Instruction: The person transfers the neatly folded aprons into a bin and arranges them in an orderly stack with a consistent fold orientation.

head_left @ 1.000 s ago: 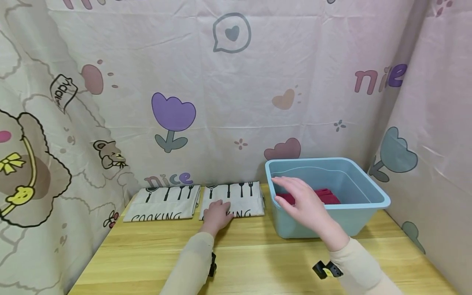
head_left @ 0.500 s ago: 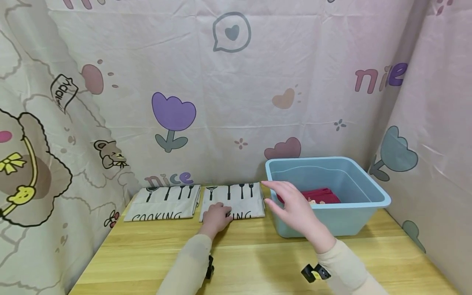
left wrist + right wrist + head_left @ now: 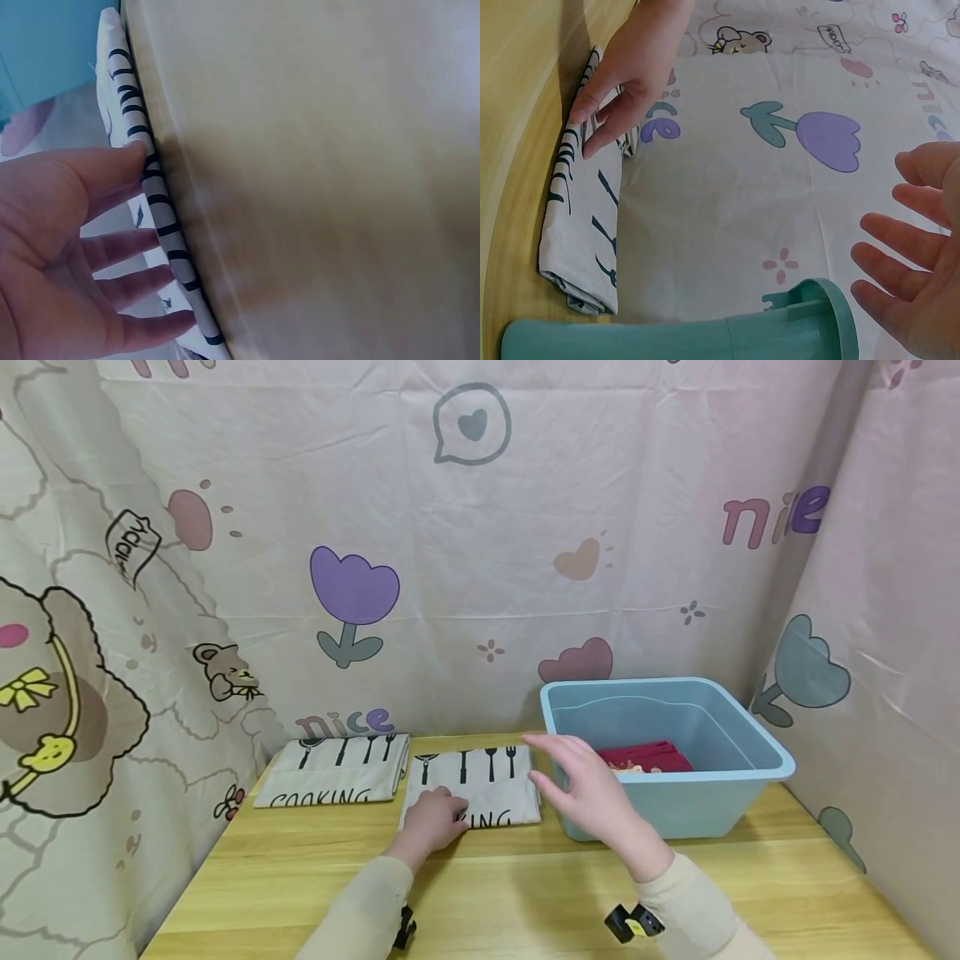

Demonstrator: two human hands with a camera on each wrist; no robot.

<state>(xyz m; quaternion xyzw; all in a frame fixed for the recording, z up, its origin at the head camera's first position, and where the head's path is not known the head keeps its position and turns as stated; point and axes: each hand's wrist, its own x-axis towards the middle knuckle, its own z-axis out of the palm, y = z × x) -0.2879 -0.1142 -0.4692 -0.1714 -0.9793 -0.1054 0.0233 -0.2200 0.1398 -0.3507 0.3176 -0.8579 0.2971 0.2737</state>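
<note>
A white folded dish towel (image 3: pixel 487 787), printed with black utensils and lettering, lies flat on the wooden table. My left hand (image 3: pixel 431 820) grips its near edge at the left corner. In the left wrist view the thumb and fingertips meet the towel's striped fold (image 3: pixel 169 225). Over the left rim of the blue bin (image 3: pixel 697 806) my right hand (image 3: pixel 588 789) hovers, fingers spread and holding nothing. The right wrist view has this right hand (image 3: pixel 922 251) apart from the towel. Inside the bin lies a dark red folded cloth (image 3: pixel 652 756), partly hidden by the wall.
A second white folded dish towel (image 3: pixel 330 774) with the same print lies to the left, close beside the first. Patterned curtains (image 3: pixel 480 552) hang behind and at both sides. The wooden table (image 3: pixel 510 902) extends toward me.
My left hand has drawn the nearer towel a little toward me, away from the back curtain. My right hand has shifted left, from above the bin to its left rim.
</note>
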